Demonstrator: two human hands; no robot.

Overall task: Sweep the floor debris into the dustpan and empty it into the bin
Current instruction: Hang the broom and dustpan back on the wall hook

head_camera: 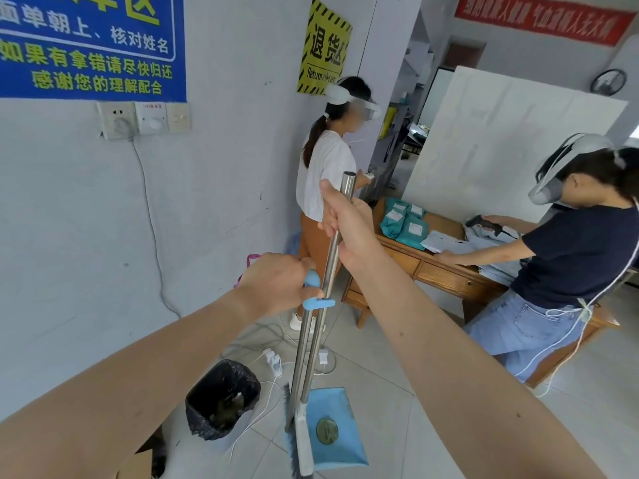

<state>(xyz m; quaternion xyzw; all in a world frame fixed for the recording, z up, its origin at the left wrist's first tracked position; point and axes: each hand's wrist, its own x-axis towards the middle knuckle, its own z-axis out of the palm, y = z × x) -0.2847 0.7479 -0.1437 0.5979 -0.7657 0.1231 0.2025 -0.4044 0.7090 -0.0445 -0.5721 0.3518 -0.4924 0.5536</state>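
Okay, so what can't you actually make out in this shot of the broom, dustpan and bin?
All in the head view:
- Broom bristles: the lowest part is cut off by the bottom edge.
- Bin contents: lost in the black liner's shadow.
- Dustpan emblem: too small to read.
- Dustpan handle grip: mostly covered by the left hand.
- Floor debris: none discernible; the arms hide much of the floor.

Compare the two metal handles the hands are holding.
The broom handle, gripped by the right hand, rises higher and ends in a bare open tube. The dustpan handle, held by the left hand, stops lower under a blue grip. Both are shiny steel tubes, near upright, joined by a blue clip.
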